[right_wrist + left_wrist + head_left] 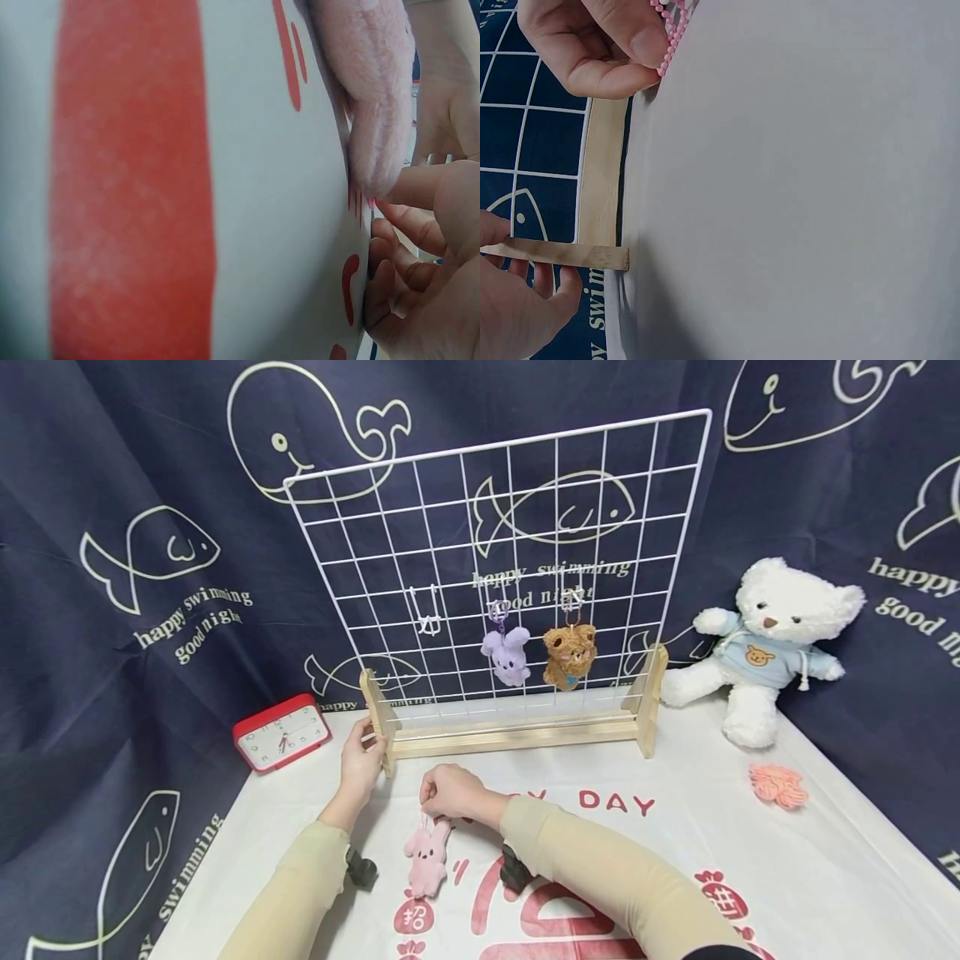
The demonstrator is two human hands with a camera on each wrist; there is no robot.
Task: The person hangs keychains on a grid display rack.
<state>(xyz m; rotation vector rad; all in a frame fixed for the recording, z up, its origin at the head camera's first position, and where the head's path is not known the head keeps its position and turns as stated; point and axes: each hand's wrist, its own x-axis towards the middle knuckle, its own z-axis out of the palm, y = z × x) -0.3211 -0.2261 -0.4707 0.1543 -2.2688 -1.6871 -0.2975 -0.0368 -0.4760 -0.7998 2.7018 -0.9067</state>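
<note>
My left hand (362, 762) grips the left wooden upright (381, 718) of a stand that holds a white wire grid (450, 531). In the left wrist view its fingers curl round the wood (570, 253). My right hand (459, 792) pinches the pink bead chain (676, 34) of a pink bunny plush keychain (427, 864), which hangs below the fingers close to the white tablecloth. A purple bunny keychain (508, 658) and a brown bear keychain (570, 656) hang from hooks on the grid. Left of them, a white hook (427, 620) bears nothing.
A red alarm clock (282, 733) stands at the left. On the right a white teddy bear (772, 647) in a blue top sits by the curtain (892, 435), with a coral-coloured bundle (778, 786) in front. Red print marks the tablecloth (697, 827).
</note>
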